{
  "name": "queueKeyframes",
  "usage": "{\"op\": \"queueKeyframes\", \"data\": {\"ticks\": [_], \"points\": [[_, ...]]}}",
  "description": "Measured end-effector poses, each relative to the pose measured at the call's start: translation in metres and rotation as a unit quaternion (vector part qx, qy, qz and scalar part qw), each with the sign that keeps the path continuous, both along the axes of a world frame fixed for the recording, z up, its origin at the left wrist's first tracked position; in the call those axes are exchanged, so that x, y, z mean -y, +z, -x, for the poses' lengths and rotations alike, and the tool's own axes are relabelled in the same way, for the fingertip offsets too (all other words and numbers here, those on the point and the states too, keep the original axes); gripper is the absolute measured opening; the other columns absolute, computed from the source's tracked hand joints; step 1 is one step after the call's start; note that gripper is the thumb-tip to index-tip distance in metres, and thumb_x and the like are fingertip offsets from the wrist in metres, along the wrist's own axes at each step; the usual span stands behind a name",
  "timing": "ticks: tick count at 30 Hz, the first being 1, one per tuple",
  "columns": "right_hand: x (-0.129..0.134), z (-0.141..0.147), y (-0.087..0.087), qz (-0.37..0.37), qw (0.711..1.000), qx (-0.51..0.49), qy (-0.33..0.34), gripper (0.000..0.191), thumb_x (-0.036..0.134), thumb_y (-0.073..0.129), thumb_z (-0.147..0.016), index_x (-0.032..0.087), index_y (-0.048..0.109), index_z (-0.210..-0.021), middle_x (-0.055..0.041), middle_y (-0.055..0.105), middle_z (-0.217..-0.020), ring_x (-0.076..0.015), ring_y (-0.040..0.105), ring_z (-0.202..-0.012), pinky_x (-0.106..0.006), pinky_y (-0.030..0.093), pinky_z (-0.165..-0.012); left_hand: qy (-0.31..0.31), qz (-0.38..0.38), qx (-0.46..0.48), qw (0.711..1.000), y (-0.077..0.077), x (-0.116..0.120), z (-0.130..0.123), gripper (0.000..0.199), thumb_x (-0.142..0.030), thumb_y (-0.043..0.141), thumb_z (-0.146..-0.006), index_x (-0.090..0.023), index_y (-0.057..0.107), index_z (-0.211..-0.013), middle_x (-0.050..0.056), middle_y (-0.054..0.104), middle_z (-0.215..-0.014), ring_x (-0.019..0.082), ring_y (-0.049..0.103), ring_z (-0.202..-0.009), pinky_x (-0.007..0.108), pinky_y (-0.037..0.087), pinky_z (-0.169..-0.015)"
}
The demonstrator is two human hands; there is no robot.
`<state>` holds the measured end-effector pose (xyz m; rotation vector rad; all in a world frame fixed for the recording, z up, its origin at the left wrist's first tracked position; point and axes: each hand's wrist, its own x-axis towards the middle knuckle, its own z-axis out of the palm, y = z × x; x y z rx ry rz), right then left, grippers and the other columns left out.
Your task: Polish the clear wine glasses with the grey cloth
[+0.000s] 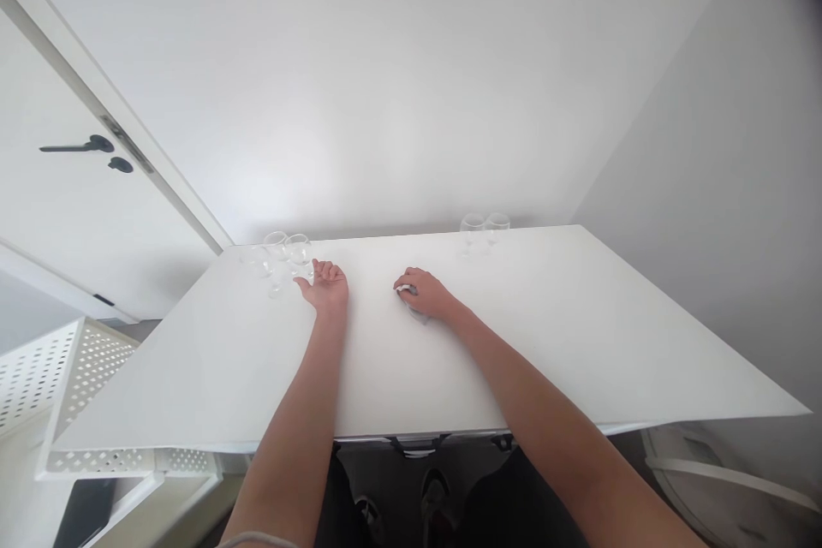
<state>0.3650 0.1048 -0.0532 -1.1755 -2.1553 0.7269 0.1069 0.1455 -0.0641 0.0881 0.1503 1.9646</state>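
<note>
Several clear stemmed glasses [276,246] stand at the back left of the white table [411,385]. My left hand [329,284] is just right of them, palm turned up, fingers partly curled and thumb spread, with nothing in it; whether it touches the nearest glass is unclear. Near the middle of the table, the fingers of my right hand [427,291] are wrapped round a small whitish object [419,317], mostly covered by the hand, perhaps glass or cloth. Two more clear glasses [473,224] stand at the back right edge.
A white wall [411,86] rises behind the table. At the left are a door with a black handle [77,145] and a white perforated basket [96,360] beside the table. A white rounded item [725,479] is below the right front edge.
</note>
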Motion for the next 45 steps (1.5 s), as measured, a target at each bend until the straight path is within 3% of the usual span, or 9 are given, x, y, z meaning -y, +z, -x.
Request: {"op": "queueKeyframes", "data": {"ticks": [3,8,13,17,25,32,39,42,45], "points": [[0.002,0.000,0.001,-0.009,1.000,-0.017,-0.002,0.022,0.017,0.059,-0.094,0.023,0.078,-0.104,-0.0047,0.065,-0.103,-0.0197,0.061,-0.100,-0.032,0.045,-0.090,-0.011,0.014,0.050,0.999,-0.004,-0.006,0.011,0.067,-0.064,0.009,-0.108,-0.016,0.056,-0.110,-0.003,0.044,-0.064,0.012,0.038,-0.049,0.024,0.032,-0.046],[0.004,-0.001,0.002,-0.007,1.000,-0.026,-0.002,0.023,0.016,0.058,-0.094,0.023,0.078,-0.103,-0.0047,0.066,-0.103,-0.0195,0.061,-0.099,-0.032,0.045,-0.090,-0.037,0.005,0.106,0.994,-0.002,-0.009,0.019,0.059,-0.060,0.018,-0.110,-0.013,0.051,-0.125,-0.005,0.043,-0.064,0.011,0.040,-0.047,0.023,0.032,-0.045],[0.006,0.000,0.006,0.006,1.000,-0.010,-0.003,0.024,0.014,0.058,-0.094,0.023,0.078,-0.103,-0.0043,0.066,-0.101,-0.0188,0.062,-0.095,-0.031,0.044,-0.085,-0.038,-0.004,0.132,0.990,-0.001,-0.011,0.020,0.039,-0.047,0.027,-0.113,-0.018,0.051,-0.119,-0.008,0.035,-0.061,0.010,0.036,-0.044,0.021,0.029,-0.043],[0.007,0.000,0.008,0.002,1.000,-0.009,-0.001,0.025,0.012,0.057,-0.093,0.023,0.078,-0.102,-0.0041,0.067,-0.102,-0.0187,0.062,-0.096,-0.031,0.044,-0.084,-0.037,-0.016,0.134,0.990,-0.003,-0.013,0.021,0.038,-0.041,0.022,-0.113,-0.018,0.052,-0.117,-0.008,0.036,-0.062,0.010,0.036,-0.044,0.020,0.029,-0.044],[0.006,0.000,0.006,-0.001,1.000,-0.004,0.003,0.025,0.011,0.058,-0.094,0.024,0.078,-0.101,-0.0046,0.067,-0.101,-0.0194,0.062,-0.096,-0.032,0.045,-0.086,-0.059,-0.069,0.049,0.995,-0.010,-0.020,0.027,0.054,-0.045,0.009,-0.112,-0.019,0.056,-0.120,-0.005,0.040,-0.063,0.012,0.040,-0.048,0.022,0.030,-0.048],[0.003,0.000,0.005,-0.015,0.996,-0.084,-0.040,0.026,0.030,0.055,-0.101,0.025,0.078,-0.109,-0.0064,0.063,-0.101,-0.0236,0.060,-0.108,-0.036,0.047,-0.095,-0.075,-0.057,-0.051,0.994,-0.001,-0.011,0.007,0.031,-0.032,0.029,-0.108,-0.020,0.058,-0.104,-0.005,0.037,-0.062,0.011,0.035,-0.049,0.019,0.030,-0.048],[-0.005,-0.004,0.005,-0.001,0.938,-0.267,-0.221,0.038,0.055,0.050,-0.099,0.024,0.070,-0.091,-0.0040,0.056,-0.088,-0.0205,0.057,-0.081,-0.032,0.048,-0.074,-0.166,0.081,-0.235,0.954,0.021,0.004,-0.052,0.014,-0.031,0.063,-0.092,-0.017,0.065,-0.093,0.000,0.056,-0.074,0.008,0.045,-0.054,0.021,0.033,-0.044],[-0.007,-0.005,0.005,0.057,0.888,-0.340,-0.303,0.037,0.060,0.048,-0.096,0.026,0.059,-0.085,-0.0026,0.057,-0.078,-0.0216,0.058,-0.078,-0.032,0.048,-0.069,-0.205,0.077,-0.325,0.920,0.022,0.009,-0.065,0.022,-0.038,0.070,-0.090,-0.017,0.068,-0.087,0.004,0.063,-0.083,0.009,0.054,-0.062,0.021,0.040,-0.049],[-0.011,-0.004,0.004,0.132,0.843,-0.422,-0.306,0.034,0.056,0.044,-0.094,0.027,0.048,-0.078,-0.0034,0.058,-0.075,-0.0220,0.058,-0.074,-0.034,0.051,-0.068,-0.256,0.048,-0.406,0.876,0.023,0.017,-0.070,0.031,-0.047,0.072,-0.090,-0.017,0.071,-0.084,0.003,0.058,-0.075,0.009,0.051,-0.060,0.022,0.041,-0.052]]}}
